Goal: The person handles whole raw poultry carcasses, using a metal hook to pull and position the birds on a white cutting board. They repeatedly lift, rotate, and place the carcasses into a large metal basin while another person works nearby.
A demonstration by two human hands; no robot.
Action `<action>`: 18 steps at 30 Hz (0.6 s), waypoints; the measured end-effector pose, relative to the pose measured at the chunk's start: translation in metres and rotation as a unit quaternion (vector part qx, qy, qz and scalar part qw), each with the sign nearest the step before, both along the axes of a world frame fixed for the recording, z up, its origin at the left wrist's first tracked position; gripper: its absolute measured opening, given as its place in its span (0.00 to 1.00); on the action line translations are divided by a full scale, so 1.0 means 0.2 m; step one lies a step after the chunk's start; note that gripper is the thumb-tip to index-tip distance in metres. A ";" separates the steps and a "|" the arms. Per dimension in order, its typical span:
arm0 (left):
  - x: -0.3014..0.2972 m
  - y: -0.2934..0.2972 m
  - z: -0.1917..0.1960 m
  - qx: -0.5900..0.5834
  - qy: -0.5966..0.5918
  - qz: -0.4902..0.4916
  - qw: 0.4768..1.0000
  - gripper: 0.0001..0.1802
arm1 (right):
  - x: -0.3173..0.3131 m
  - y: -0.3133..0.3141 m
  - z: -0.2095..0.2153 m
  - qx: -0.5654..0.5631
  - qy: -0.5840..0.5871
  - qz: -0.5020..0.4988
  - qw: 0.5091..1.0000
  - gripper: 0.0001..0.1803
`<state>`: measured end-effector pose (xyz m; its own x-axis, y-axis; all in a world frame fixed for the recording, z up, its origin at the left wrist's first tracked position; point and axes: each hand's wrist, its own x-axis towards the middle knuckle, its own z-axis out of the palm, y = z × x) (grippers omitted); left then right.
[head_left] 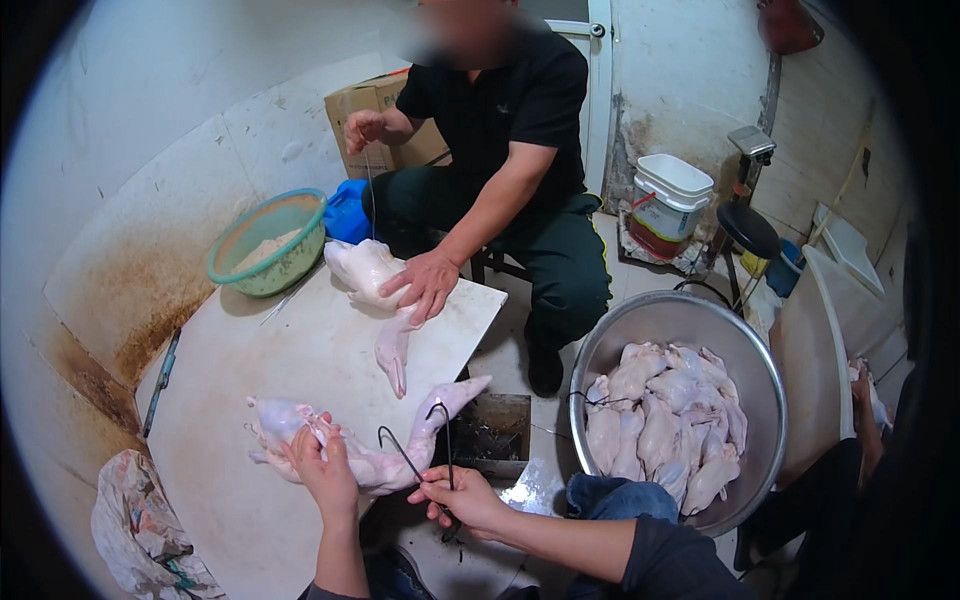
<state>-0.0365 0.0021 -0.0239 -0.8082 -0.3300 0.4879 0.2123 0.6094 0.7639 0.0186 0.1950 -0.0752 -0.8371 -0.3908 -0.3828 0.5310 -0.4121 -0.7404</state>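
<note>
A plucked duck (370, 468) lies on the white tabletop near me, its neck and head stretching right past the table edge. My left hand (322, 470) grips its body with bent fingers. In my right hand (465, 499) is a black double-pronged metal hook (449, 450), its two curved ends pointing up beside the duck's neck. One prong's tip lies against the neck; whether it pierces the skin I cannot tell. Across the table, a co-worker's hand (428, 285) presses on a second plucked duck (365, 270), while their other hand (366, 130) pulls up a thin strand from it.
A large metal basin (762, 455) full of plucked ducks stands on the floor at right. On the table (225, 400) are a green bowl (300, 262) with pale contents and a thin tool. A dirty plastic bag (140, 520) lies at lower left. Another person's arm (865, 405) shows far right.
</note>
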 end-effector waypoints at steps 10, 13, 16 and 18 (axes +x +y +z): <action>-0.01 -0.01 -0.10 0.106 0.014 -0.018 0.994 0.18 | 0.01 -0.01 0.05 -0.017 0.021 0.017 0.999 0.11; -0.02 0.02 -0.08 0.210 0.023 -0.035 0.977 0.19 | 0.00 -0.02 0.03 -0.080 0.031 0.007 0.996 0.10; 0.00 0.02 -0.10 0.226 0.020 -0.013 0.974 0.20 | 0.01 -0.01 0.05 -0.116 0.003 -0.006 0.993 0.10; -0.01 0.04 -0.10 0.240 0.053 -0.023 0.969 0.19 | 0.01 -0.01 0.07 -0.173 -0.013 -0.008 0.985 0.12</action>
<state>-0.0390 0.0099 -0.0438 -0.7808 -0.5047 0.3683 0.3234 0.1780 0.9294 0.0209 0.1937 -0.0602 -0.8359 -0.4881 -0.2511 0.5394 -0.6460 -0.5401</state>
